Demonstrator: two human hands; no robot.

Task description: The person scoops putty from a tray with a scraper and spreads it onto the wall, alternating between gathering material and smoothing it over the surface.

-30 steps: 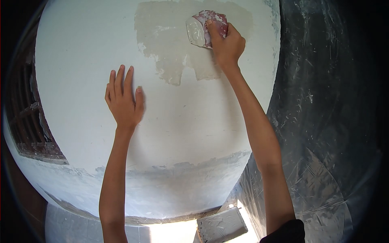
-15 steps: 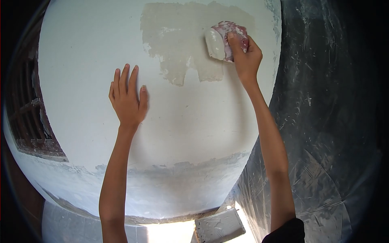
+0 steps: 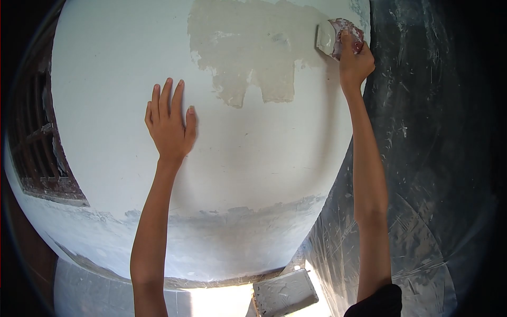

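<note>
My right hand (image 3: 357,66) grips a flat scraper (image 3: 340,39) with a reddish, paste-smeared back and pale filler along its left side. The scraper is against the white wall (image 3: 253,158) near its right edge. Just left of it spreads a greyish, damp-looking patch of filler (image 3: 237,53) with a ragged lower edge. My left hand (image 3: 171,124) lies with fingers spread on the wall, lower left of the patch, and holds nothing.
A tray (image 3: 285,293) of grey paste is on the floor at the bottom. Dark plastic sheeting (image 3: 406,158) hangs along the right. A brown barred window (image 3: 42,142) is at the left. The wall's lower band (image 3: 227,238) looks bluish and rough.
My right hand has moved right and slightly up with the scraper, toward the wall's right edge. The filler patch reaches farther right. My left hand stays on the wall with its fingers spread.
</note>
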